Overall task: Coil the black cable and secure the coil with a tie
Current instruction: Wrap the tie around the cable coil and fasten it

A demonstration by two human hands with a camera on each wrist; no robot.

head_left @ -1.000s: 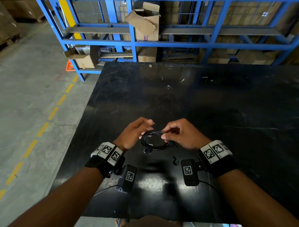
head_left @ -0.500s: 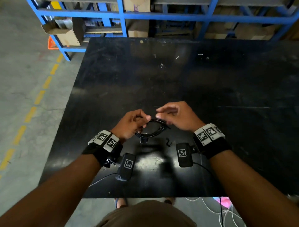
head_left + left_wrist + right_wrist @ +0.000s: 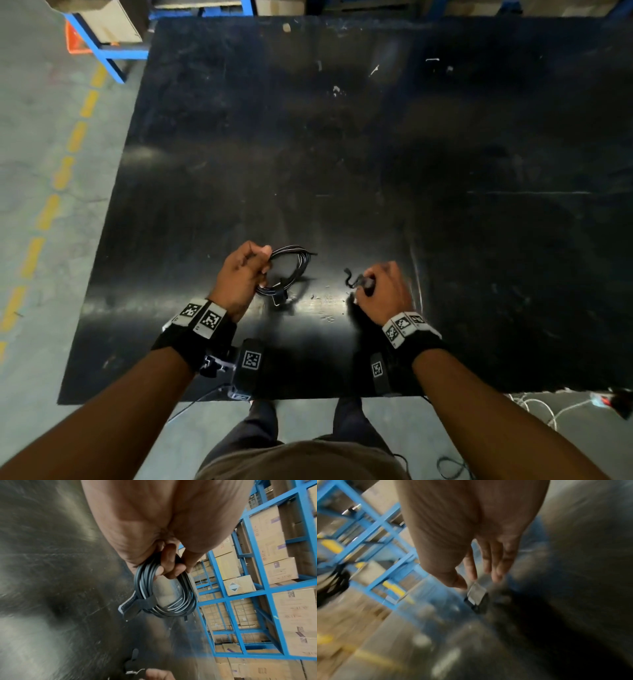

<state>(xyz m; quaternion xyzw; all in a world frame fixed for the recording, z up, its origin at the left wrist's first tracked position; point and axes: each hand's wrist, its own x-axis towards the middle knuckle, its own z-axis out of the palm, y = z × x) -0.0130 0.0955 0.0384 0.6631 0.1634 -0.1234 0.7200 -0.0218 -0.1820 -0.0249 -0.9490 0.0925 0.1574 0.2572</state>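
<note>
The black cable [image 3: 295,266] is wound into a small coil, and my left hand [image 3: 262,265] grips its left side just above the black table [image 3: 342,154]. In the left wrist view my fingers [image 3: 171,569] curl round the coil [image 3: 171,605], and a plug end [image 3: 127,605] sticks out beside it. A short black tie [image 3: 350,278] lies on the table to the right of the coil. My right hand [image 3: 364,284] is down at it, thumb and forefinger pinching its near end. The right wrist view is blurred; there my right hand [image 3: 469,582] holds the tie [image 3: 476,596] by its top.
The table's near edge [image 3: 308,397] is close behind both wrists. Its left edge drops to a concrete floor with a yellow dashed line [image 3: 51,205]. Blue racking [image 3: 257,595] with cardboard boxes [image 3: 274,550] stands beyond the far edge. Loose white wires [image 3: 548,407] lie on the floor at right.
My right hand has left the coil and moved right and down to the tie on the table. The left hand now holds the coil alone. The head view has tilted downward.
</note>
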